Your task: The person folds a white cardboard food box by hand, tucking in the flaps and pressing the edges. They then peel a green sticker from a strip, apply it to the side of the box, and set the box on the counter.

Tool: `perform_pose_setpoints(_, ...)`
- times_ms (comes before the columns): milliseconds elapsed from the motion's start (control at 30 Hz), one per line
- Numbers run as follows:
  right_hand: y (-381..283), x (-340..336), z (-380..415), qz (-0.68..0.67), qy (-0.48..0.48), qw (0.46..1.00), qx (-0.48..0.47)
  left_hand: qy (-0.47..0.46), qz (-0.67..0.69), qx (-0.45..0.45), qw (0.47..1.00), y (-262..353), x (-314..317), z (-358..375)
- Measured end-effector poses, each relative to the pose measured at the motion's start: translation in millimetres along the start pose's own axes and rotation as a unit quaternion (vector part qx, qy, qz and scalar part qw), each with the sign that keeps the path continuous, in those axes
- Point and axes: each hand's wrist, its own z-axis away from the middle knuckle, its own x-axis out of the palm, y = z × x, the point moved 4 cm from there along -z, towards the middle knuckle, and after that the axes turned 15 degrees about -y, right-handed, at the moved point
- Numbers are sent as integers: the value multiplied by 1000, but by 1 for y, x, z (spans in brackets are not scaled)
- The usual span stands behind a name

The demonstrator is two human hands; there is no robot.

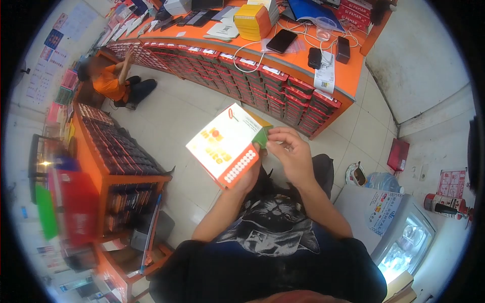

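A white box with orange edges and yellow-orange lettering (214, 144) is held up in front of my body, tilted. My left hand (247, 177) grips it from below and behind, its fingers mostly hidden by the box. At the box's right end, my right hand (290, 151) pinches a green flap (260, 137) between thumb and fingers. A bit of yellow-orange surface shows behind the box's upper right edge.
An orange counter (348, 76) ahead bears a black phone (282, 40), a yellow box (252, 22), cables and papers. Red boxes fill the shelves below. Another person in orange (111, 83) crouches at the left. A refrigerator (364, 212) stands at the right, near a water bottle (384, 182).
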Motion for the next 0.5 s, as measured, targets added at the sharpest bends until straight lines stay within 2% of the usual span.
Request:
perform_pose_setpoints(67,-4,-3,-1,27,-15,999,-29,5,50,-9,999,8,5,-2)
perform_pose_setpoints(133,-15,-1,2,219,-29,966,-133,4,83,3,996,17,15,-3)
perform_pose_setpoints(200,-16,0,3,234,-19,959,-159,9,83,5,996,20,19,-4)
perform_pose_setpoints(300,-11,-3,3,224,16,956,-189,-35,84,3,996,19,15,-4)
perform_pose_setpoints(333,-10,-6,3,202,41,960,-192,-25,56,2,998,20,14,-4)
perform_pose_setpoints(500,-17,-9,-3,176,51,968,-175,31,-68,0,997,18,9,0)
